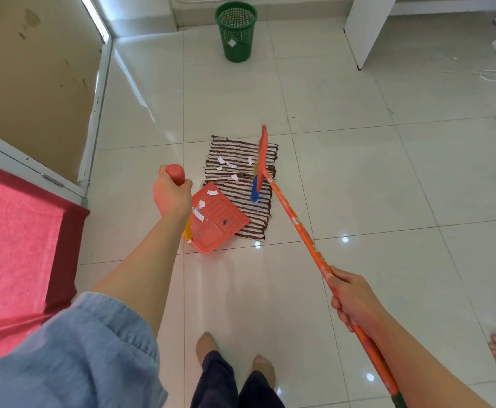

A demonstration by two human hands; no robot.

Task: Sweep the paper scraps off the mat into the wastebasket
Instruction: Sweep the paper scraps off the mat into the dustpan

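On a glossy tiled floor [388, 172] lies a small brown-and-white striped mat [229, 148], with several white paper scraps [229, 165] scattered across its middle. The left hand [171, 197] has its fingers curled tight round the red handle [175, 173] of an orange dustpan [221, 223]. The dustpan sits at the mat's near left corner, its lip overlapping the mat, and a few scraps lie inside it. The right hand [351, 298] has its fingers wrapped round the long orange broom handle [297, 225]. The broom head [262, 154], with blue bristles, is over the mat's right side, just beside the scraps. A green mesh wastebasket [236, 33] stands well apart, beyond the mat, near the far wall.
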